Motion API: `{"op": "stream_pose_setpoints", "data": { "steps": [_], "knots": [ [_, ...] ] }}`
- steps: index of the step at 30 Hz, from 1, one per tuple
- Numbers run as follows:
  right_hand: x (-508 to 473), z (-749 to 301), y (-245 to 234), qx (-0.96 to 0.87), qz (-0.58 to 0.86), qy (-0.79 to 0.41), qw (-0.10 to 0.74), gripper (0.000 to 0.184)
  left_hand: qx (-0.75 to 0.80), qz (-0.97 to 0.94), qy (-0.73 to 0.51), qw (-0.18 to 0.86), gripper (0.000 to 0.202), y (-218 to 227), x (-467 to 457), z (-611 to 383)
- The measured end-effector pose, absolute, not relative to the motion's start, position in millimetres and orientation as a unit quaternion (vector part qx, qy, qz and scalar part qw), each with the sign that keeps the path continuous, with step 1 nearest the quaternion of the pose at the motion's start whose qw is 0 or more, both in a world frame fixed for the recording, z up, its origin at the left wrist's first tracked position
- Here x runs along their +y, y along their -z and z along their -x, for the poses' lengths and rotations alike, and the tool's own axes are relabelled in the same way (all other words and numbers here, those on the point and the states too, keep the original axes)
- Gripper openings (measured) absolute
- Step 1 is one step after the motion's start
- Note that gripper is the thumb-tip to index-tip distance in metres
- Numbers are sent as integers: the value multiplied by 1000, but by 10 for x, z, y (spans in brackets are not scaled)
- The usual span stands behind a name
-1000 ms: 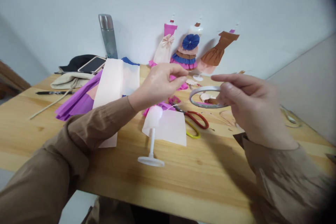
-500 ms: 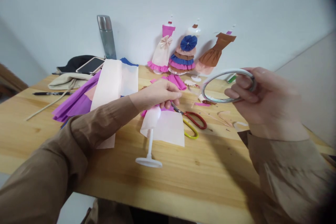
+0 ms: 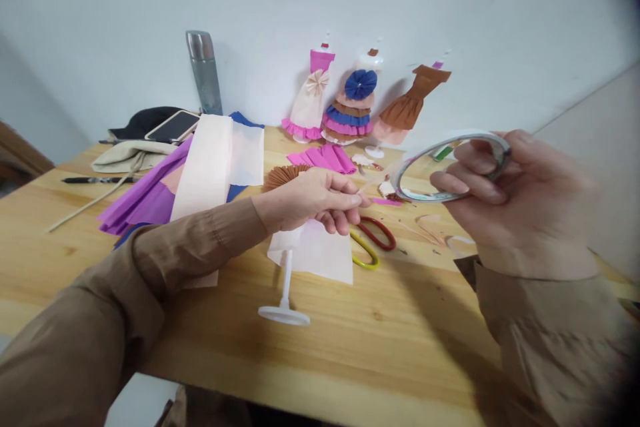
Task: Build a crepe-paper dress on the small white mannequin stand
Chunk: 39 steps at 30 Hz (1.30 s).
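Observation:
In my right hand [image 3: 515,193] is a thin roll of tape [image 3: 435,197], raised above the table with my fingers through the ring. My left hand [image 3: 320,200] pinches what looks like the loose end of a clear tape strip, faint between the hand and the roll. Under the left hand is a small white dress form on a stand [image 3: 284,315], its upper part hidden. Pale pink crepe paper [image 3: 325,260] lies around it. Red- and yellow-handled scissors [image 3: 367,260] are beside the paper, blades hidden by my fingers.
Three dressed miniature mannequins [image 3: 361,103] stand by the wall. Paper sheets [image 3: 203,167], a pleated brown piece [image 3: 283,177] and pink strips [image 3: 330,159] lie on the wooden table [image 3: 380,347]. A bottle [image 3: 204,73], phone [image 3: 173,127] and pen [image 3: 95,180] are at left.
Both hands have moved right, the right one with the tape roll. My left hand now covers the scissor blades, and the pleated brown piece shows more behind it.

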State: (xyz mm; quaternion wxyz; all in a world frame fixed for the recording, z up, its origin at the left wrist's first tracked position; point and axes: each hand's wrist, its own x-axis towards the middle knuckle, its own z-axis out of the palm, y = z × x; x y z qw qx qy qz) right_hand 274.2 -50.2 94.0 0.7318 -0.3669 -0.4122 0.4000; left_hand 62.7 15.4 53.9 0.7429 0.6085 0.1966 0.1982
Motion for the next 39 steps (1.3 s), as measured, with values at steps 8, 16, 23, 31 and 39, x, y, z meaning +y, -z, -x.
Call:
{"op": "stream_pose_setpoints", "data": {
  "steps": [8,16,23,31,39],
  "knots": [
    [-456,-2643,-959,-296,367,-445,761,27,196,-589,-228,750,20,-505,146,-631],
    [-433,-2617,-956,-203,325,-451,806,30,160,-596,-271,738,26,-598,63,-648],
    [-447,-2588,-973,-168,274,-459,829,26,93,-579,-284,758,18,-589,40,-639],
    [-462,-2474,-928,-160,268,-462,831,21,115,-522,-312,785,24,-466,18,-690],
    [-458,-2337,-689,-127,226,-548,795,13,33,-490,-261,831,31,-380,15,-710]
  ]
}}
